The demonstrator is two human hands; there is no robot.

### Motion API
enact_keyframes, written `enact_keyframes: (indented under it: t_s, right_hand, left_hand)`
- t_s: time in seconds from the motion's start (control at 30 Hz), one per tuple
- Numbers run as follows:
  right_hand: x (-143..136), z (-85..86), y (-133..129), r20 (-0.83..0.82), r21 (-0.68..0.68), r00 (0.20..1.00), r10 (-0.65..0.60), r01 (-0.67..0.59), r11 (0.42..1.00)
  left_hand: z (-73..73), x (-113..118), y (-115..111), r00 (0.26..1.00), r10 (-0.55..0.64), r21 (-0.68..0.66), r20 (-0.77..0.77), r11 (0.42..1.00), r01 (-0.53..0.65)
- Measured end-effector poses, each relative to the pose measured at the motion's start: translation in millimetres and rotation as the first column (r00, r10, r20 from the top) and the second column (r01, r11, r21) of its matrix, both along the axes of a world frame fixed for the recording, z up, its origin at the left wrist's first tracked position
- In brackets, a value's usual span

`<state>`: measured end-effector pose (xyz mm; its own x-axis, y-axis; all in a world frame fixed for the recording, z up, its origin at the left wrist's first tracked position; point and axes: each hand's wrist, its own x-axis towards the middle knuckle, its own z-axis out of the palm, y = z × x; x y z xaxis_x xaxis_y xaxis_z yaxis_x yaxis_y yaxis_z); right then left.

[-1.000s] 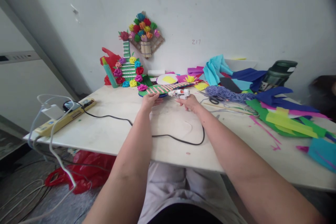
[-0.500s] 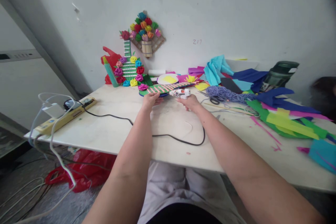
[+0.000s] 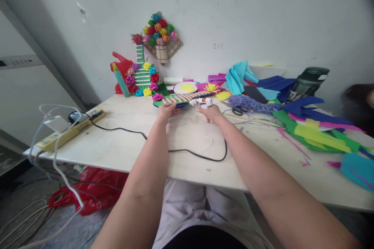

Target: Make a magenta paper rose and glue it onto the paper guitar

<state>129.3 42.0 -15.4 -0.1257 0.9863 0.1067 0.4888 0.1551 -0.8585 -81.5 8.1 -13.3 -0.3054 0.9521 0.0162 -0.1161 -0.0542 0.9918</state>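
My left hand [image 3: 167, 110] grips the near edge of a green guitar-shaped craft [image 3: 187, 97] crossed by pale pink strips. A pink paper flower [image 3: 158, 96] sits at its left end. My right hand [image 3: 212, 113] is closed round a white hot glue gun [image 3: 201, 103], whose nozzle points left, close to the craft's near edge. Whether the nozzle touches the craft I cannot tell. From the gun a black cord [image 3: 201, 157] loops over the table. Just behind the craft lies a white oval piece with a yellow centre [image 3: 185, 87].
At the back left stands a finished-looking flowered guitar craft [image 3: 142, 76] beside a glue bottle [image 3: 121, 81]. A power strip [image 3: 70, 130] lies at the left edge. To the right are scissors [image 3: 237, 111], purple yarn [image 3: 254, 104], coloured paper [image 3: 318, 136] and a dark green bottle [image 3: 308, 83].
The view has shifted very slightly, so the surroundings sit a little farther left. Both hands keep their hold on the craft and the glue gun.
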Motion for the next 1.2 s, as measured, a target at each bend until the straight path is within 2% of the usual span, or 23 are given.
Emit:
enact_keyframes:
  t_s: [0.43, 0.57, 0.7, 1.2]
  right_hand:
    - [3, -2.4, 5, -0.015, -0.005, 0.999, -0.042, 0.042, 0.999]
    - [4, -2.6, 5, -0.175, -0.036, 0.984, -0.035, 0.030, 0.999]
    - [6, -2.0, 3, -0.322, -0.077, 0.947, 0.007, -0.033, 0.997]
    - [-5, 4.8, -9, -0.441, -0.236, 0.897, 0.020, -0.138, 0.962]
  left_hand:
    - [2.1, 1, -1, 1.000, 0.019, -0.019, -0.003, 1.000, -0.019]
    - [2.4, 0, -2, 1.000, 0.024, -0.012, -0.002, 1.000, -0.024]
    - [2.5, -1, -1, 1.000, 0.018, -0.009, -0.001, 1.000, -0.018]
    - [0.7, -2, -1, 1.000, 0.008, 0.002, -0.013, 1.000, -0.008]
